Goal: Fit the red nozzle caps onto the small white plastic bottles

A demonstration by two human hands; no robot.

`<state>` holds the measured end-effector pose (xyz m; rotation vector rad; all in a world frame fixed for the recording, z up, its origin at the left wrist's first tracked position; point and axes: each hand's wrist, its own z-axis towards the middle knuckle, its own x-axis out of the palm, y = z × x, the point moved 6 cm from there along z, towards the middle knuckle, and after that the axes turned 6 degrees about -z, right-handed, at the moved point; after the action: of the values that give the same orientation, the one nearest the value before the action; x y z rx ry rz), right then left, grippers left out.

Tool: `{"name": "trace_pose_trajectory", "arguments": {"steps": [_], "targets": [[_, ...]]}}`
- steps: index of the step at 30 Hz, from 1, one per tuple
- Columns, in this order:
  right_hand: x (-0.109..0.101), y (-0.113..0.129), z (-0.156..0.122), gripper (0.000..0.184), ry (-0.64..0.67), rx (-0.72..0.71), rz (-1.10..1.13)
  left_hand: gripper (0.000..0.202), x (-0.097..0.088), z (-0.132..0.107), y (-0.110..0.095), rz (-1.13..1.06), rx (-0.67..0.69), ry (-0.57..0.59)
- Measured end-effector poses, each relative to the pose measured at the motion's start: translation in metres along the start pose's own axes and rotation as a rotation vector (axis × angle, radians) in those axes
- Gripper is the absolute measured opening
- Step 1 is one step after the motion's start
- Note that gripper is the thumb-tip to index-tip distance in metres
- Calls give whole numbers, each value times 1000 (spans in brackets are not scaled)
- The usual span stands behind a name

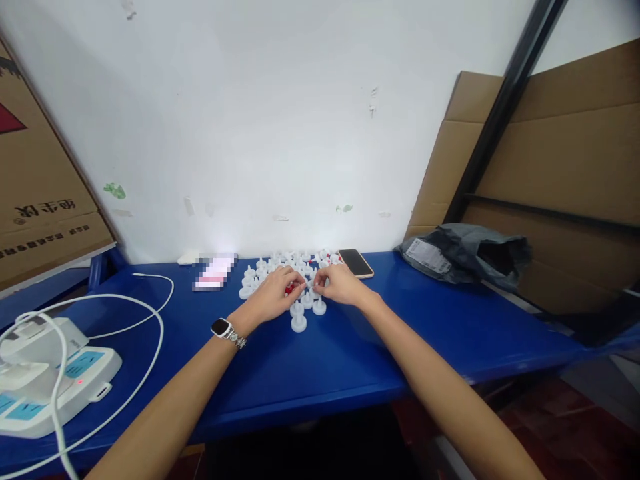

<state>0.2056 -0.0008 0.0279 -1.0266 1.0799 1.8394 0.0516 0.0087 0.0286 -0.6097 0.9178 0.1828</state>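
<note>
Several small white plastic pieces, each with a round base and an upright stem, stand in a cluster on the blue table (320,373). My left hand (279,290) is closed in a pinch over the cluster's middle, a watch on its wrist. Facing it, my right hand (341,283) is also pinched, its fingertips a short way from the left ones. What either hand holds is too small to make out. Small red parts (290,289) show beside the left fingers. In front of the hands stand a white stemmed piece (299,322) and another white piece (319,307).
A phone (356,263) lies right of the cluster, and a blurred-out pink and white item (215,272) left. A power strip (95,373) with a looping white cable (159,320) occupies the left side. A grey plastic bag (465,253) sits at right. Cardboard (565,147) stands behind it.
</note>
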Motion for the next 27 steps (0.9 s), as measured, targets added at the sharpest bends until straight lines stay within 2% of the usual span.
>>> {"name": "trace_pose_trajectory", "arguments": {"steps": [4, 8, 10, 12, 16, 19, 23, 27], "targets": [[-1, -1, -1, 11, 46, 32, -65, 28, 0, 1, 0, -5, -10, -9], [0, -1, -3, 16, 115, 35, -26, 28, -1, 6, -1, -18, -31, -30], [-5, -8, -4, 23, 103, 59, 44, 28, 0, 13, -1, 2, -37, -32], [-13, -25, -3, 28, 30, 121, 105, 28, 3, 24, 1, 43, -32, -21], [-25, -73, -4, 25, -152, 338, 51, 26, 17, 58, 7, 151, -30, 8], [-19, -93, -3, 28, -171, 419, -107, 24, 32, 82, 9, 209, -54, 21], [-7, -91, 3, 34, -168, 383, -265, 23, 53, 101, 8, 233, -70, 30], [5, -86, 11, 27, -136, 351, -319, 26, 70, 111, 11, 259, -92, 45]]}}
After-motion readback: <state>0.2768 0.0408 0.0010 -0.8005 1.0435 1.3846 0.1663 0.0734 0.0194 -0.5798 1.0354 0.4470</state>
